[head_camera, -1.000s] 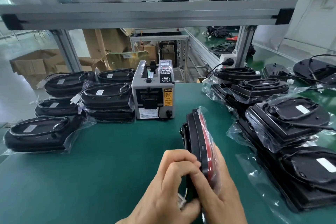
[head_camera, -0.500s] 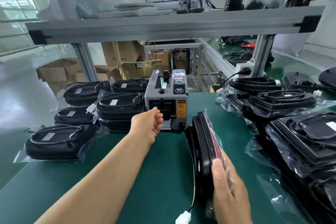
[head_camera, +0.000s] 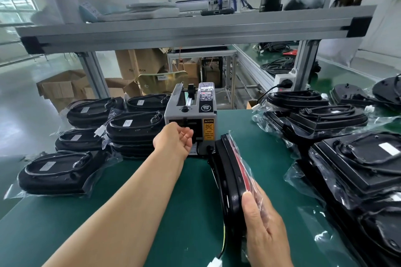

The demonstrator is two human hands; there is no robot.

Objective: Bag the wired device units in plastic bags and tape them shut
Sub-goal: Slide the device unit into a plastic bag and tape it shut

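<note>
A second ago both hands were holding the unit; now my left hand [head_camera: 176, 142] has left it and reached far across the tabletop [head_camera: 130, 212] to the grey tape dispenser [head_camera: 191, 115]. Its fingers are curled just at the outlet on the front, palm turned up. I cannot tell if they already pinch a piece of tape, because no tape shows there.

My right hand [head_camera: 265, 231] alone grips the wired device unit [head_camera: 227, 180], thumb on the black side and fingers on the plastic bag [head_camera: 249, 171] around it. The unit stands on its edge, near and a little right of the dispenser, and its white connector [head_camera: 215, 263] hangs out at the near end.

I judge that the bagging is done for this unit and the taping step begins. Sealed units [head_camera: 56, 171] lie at the left and more units [head_camera: 358, 162] are piled at the right.
</note>
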